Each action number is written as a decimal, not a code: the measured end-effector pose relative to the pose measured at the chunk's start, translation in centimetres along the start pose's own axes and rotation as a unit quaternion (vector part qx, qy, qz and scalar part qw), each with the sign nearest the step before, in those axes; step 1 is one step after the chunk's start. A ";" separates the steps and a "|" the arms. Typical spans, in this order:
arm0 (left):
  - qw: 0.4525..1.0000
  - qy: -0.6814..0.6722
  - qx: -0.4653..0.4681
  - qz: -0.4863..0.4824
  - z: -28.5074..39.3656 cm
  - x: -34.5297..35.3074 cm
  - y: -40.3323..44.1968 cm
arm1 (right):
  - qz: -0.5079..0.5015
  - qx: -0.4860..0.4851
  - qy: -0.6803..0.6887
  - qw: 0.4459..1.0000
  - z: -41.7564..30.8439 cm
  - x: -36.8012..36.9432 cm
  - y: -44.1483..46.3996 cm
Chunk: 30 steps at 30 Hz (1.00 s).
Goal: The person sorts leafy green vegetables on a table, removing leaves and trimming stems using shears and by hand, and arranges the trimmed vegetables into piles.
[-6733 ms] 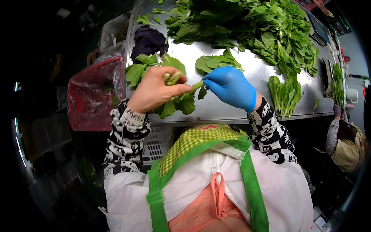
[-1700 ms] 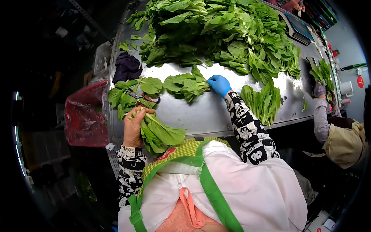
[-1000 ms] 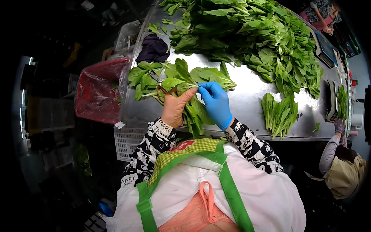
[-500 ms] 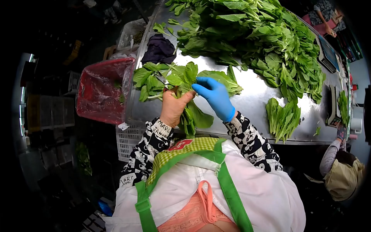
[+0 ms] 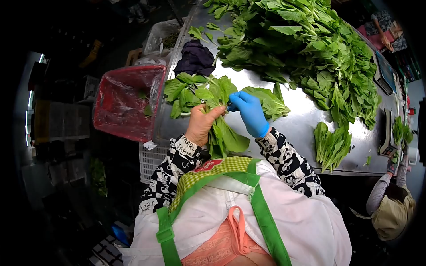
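Observation:
My bare left hand (image 5: 200, 125) is closed around a bunch of leafy greens (image 5: 228, 138), thumb across the stems, with leaves spreading above and below the grip. My right hand (image 5: 253, 114), in a blue glove, is at the right side of this bunch. Its thumb and forefinger are pinched together; whatever lies between them is too small to make out. Loose green leaves (image 5: 176, 90) lie left of the bunch, and another small bunch (image 5: 270, 103) lies just behind my right hand. A dark crumpled cloth (image 5: 195, 57) rests beyond my left hand.
A large heap of greens (image 5: 306, 48) covers the back of the metal table (image 5: 288, 142). One separate bunch (image 5: 332, 146) lies at right. A red plastic-lined bin (image 5: 126, 104) stands left. Scales (image 5: 388, 133) sit at the right edge, near a co-worker (image 5: 392, 208).
My view has shifted, so the table appears farther right. The right fingers have closed into a tighter pinch. The scissors seen by my left hand no longer show clearly. Greens near the co-worker have moved.

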<state>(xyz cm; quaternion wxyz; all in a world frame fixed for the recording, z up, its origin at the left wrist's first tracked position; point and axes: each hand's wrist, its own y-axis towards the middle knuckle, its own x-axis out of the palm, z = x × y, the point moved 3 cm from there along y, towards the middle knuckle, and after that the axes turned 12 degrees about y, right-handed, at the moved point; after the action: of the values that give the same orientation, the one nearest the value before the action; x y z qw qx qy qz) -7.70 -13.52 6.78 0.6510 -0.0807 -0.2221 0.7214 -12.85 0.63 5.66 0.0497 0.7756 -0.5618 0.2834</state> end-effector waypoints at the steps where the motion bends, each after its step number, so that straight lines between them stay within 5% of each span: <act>1: 1.000 0.001 -0.001 0.000 -0.1 -0.2 0.1 | 0.015 -0.014 -0.032 0.999 0.0 0.1 0.0; 5: 1.000 -0.003 0.007 0.019 -0.2 -0.8 0.3 | 0.031 -0.047 -0.103 0.993 1.6 -1.3 1.1; 11: 0.999 -0.037 0.014 0.016 0.3 -1.1 0.6 | -0.005 0.050 -0.025 0.998 1.3 -0.6 -0.1; 16: 0.999 -0.040 -0.003 0.000 0.8 -1.0 0.5 | -0.004 -0.047 -0.129 0.990 1.0 1.1 -1.2; 22: 1.000 -0.021 0.015 0.009 0.8 -1.0 0.5 | 0.004 -0.027 -0.125 0.992 1.3 1.0 -0.9; 26: 0.986 0.136 0.082 0.050 0.7 -1.7 0.4 | 0.017 -0.010 -0.124 0.992 1.6 0.7 -0.7; 28: 0.808 0.451 0.353 0.139 2.7 -1.0 -0.7 | 0.015 -0.017 -0.136 0.990 1.7 0.6 -0.7; 29: 0.744 0.505 0.414 0.144 3.0 -0.9 -0.9 | 0.013 -0.024 -0.149 0.989 1.7 0.6 -0.7; 30: 0.743 0.505 0.414 0.144 3.4 -0.8 -1.1 | 0.012 -0.025 -0.149 0.989 1.8 0.5 -0.8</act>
<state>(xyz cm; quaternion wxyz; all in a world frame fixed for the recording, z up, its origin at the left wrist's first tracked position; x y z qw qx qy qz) -8.02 -14.99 10.13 0.5256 -0.1865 0.4743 0.6812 -11.39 -0.24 4.64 -0.0183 0.8007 -0.5793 0.1514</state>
